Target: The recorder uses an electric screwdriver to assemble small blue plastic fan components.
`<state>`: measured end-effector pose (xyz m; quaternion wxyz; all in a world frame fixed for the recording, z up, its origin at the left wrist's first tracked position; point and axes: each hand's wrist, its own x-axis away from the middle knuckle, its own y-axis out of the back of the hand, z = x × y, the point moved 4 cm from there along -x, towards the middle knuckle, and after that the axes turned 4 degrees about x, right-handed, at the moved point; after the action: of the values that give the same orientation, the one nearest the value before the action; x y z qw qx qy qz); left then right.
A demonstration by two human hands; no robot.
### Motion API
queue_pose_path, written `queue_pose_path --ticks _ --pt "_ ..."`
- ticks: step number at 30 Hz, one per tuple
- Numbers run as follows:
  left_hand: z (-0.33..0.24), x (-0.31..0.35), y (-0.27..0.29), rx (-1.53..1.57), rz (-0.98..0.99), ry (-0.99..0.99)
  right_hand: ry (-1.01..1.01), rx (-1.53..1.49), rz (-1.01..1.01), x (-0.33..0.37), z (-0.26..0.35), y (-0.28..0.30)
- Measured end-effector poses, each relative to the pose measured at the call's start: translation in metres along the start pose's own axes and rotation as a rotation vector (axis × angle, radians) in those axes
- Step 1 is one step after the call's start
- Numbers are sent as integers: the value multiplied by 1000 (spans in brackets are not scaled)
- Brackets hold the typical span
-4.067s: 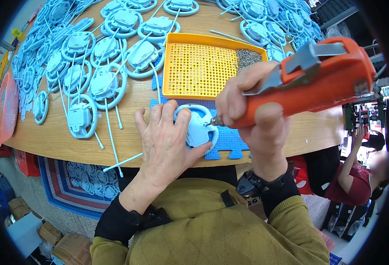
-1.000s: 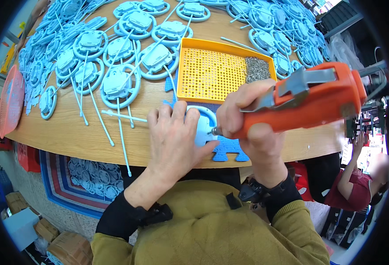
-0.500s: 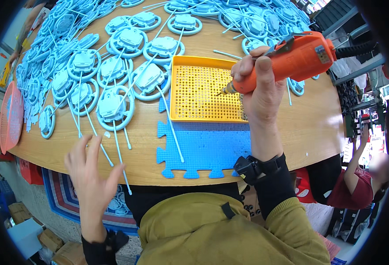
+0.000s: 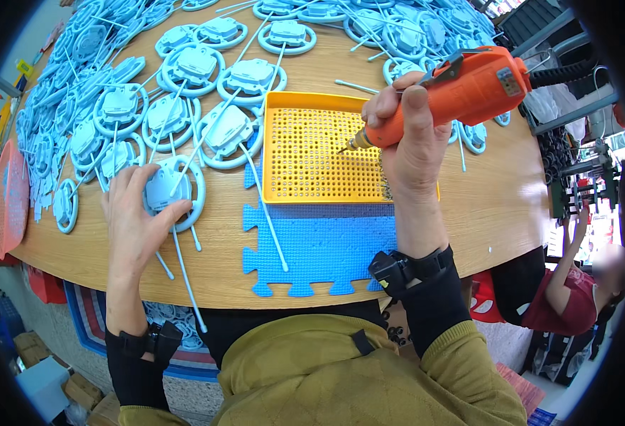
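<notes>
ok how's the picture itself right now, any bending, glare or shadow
Head view: the table bows along its near edge, and black fills the corners; head view, far right: a bright patch looks washed out; head view, centre: a darker band, probably shadow, crosses the mat below the tray, while the driver looks fairly sharp.

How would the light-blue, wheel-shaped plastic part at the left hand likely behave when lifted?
This part probably stays stiff, given its thick round rim; its long thin rod, overhanging the wooden table, may flex or snag.
</notes>
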<state>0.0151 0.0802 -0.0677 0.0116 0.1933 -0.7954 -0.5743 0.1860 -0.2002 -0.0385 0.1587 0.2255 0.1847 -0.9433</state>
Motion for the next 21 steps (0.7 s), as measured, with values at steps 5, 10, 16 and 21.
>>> queue_pose_path --ticks 5,10,16,21 --pt "-20 31 22 52 -40 -45 -21 -2 3 0 -2 1" --pt "-87 58 25 172 111 -178 5 30 8 1 1 0" --pt "-150 55 -19 342 246 -382 92 17 19 3 47 -9" --pt "-144 57 -42 415 185 -363 -27 -3 144 38 80 -32"
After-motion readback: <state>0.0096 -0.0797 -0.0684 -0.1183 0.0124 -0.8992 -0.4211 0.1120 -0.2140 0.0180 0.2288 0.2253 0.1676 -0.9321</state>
